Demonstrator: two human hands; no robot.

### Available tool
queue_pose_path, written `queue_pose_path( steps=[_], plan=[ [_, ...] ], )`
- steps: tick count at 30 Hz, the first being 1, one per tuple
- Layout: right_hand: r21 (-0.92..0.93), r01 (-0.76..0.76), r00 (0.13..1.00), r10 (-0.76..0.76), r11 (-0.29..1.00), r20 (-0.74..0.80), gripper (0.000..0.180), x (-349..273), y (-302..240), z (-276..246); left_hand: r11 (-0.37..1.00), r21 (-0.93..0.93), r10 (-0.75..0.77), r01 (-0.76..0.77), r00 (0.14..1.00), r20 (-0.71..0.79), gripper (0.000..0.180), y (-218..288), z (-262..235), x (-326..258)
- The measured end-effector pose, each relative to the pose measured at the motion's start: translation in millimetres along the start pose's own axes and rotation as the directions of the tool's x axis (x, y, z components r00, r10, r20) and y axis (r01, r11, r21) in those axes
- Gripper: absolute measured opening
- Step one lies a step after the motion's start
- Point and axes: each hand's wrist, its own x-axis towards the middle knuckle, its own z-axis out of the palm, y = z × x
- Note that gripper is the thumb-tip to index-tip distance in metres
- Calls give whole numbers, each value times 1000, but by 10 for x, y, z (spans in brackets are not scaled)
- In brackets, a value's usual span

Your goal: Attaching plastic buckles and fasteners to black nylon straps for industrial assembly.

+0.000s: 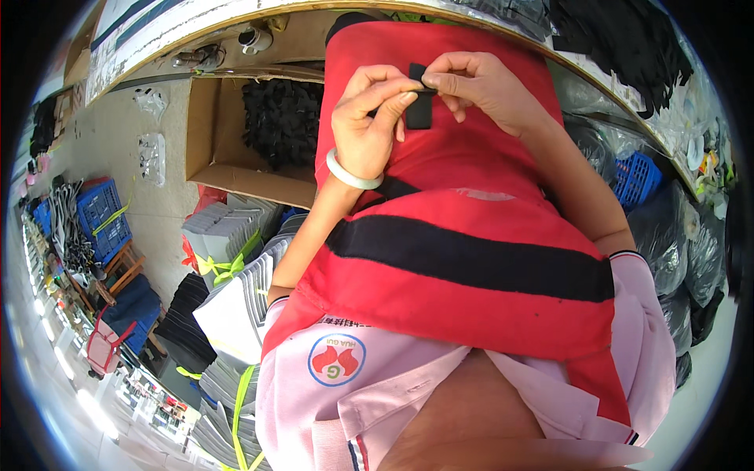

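A short black strap piece (419, 115), folded or crossed near its middle, is held up over my red apron (463, 157). My left hand (366, 129), with a pale bangle at the wrist, pinches it between thumb and forefinger. From the other side, my right hand (491, 90) grips its upper part with thumb and fingertips. The two hands nearly touch at the strap. What lies behind the fingertips is hidden, so I cannot tell how the strap is joined there.
Left of my lap stands an open cardboard box (251, 184) holding many black pieces (284, 118). Below it are tied stacks of grey sheets (228, 235). A worktable edge (597, 78) curves across the top, with black strips (620, 39) on it. A blue basket (638, 179) and plastic bags (660, 235) sit at right.
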Motion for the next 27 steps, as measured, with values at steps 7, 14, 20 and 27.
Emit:
queue_pose_path(
  steps=[7,14,20,27],
  plan=[
    [-64,199,961,-207,978,-184,21,78,120,13,999,46,11,-12,999,36,11,110,15,-36],
    [119,324,935,-298,939,-191,12,227,310,186,941,288,-185,179,983,-5,13,321,-253,-162],
    [-360,302,925,-363,883,-115,14,40,32,-13,815,159,-521,557,825,-218,14,124,-1549,-566],
    [-956,-237,346,-905,173,-249,16,-85,-778,-1496,811,-555,-571,185,462,-679,24,-1076,-2888,-1295]
  ],
)
